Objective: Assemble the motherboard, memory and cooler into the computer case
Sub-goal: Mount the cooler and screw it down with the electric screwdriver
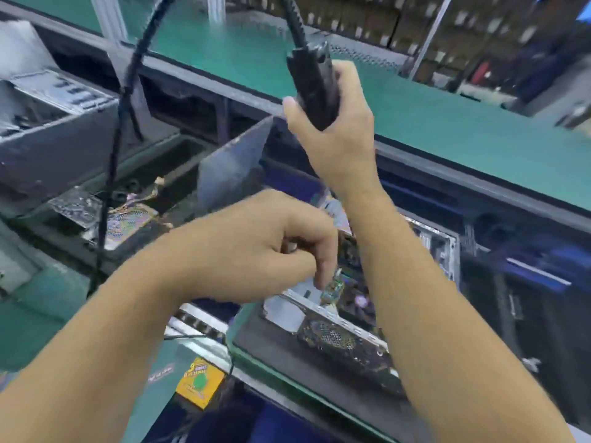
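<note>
My right hand (332, 135) is raised above the bench and grips a black electric screwdriver (315, 87) whose black cable (121, 123) loops up and away to the left. My left hand (265, 247) hovers lower, over the open computer case (361, 318), with its fingers curled; something small and pale shows between thumb and fingers, but blur hides what it is. Inside the case, part of the motherboard (351, 295) shows between my forearms. The rest of the board is hidden by my arms.
Another open case (48, 129) lies at the left, with a perforated metal part (128, 222) below it. A grey upright panel (233, 167) stands mid-bench. A yellow box with a green button (200, 382) hangs at the front edge. A green conveyor shelf (447, 113) runs behind.
</note>
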